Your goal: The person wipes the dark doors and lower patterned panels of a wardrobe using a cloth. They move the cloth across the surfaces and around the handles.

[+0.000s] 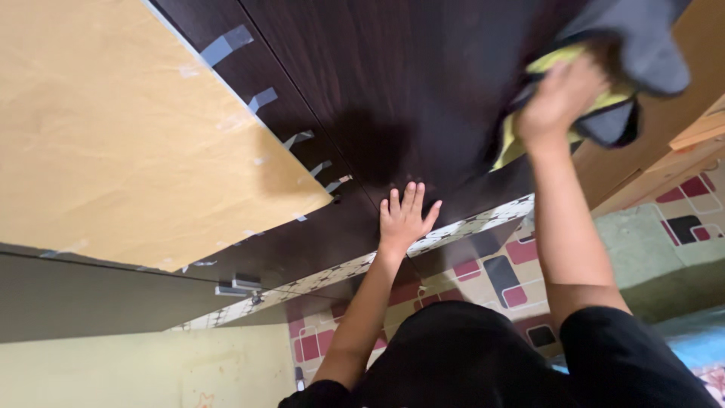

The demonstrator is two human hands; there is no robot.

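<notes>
My left hand (404,215) lies flat, fingers spread, against the lower part of a dark brown wooden cabinet door (408,83). My right hand (557,102) is raised higher on the same door and presses a bunched grey and yellow cloth (630,72) against the wood. The cloth hangs partly over my fingers and looks blurred. Both of my arms reach up from black short sleeves.
A tan paper sheet (121,136) taped with grey tape strips (226,45) covers the panel at the left. A light wooden frame (680,136) stands at the right. Below lies a floor mat (498,268) with red, black and beige squares, and a pale yellow wall (151,370) at lower left.
</notes>
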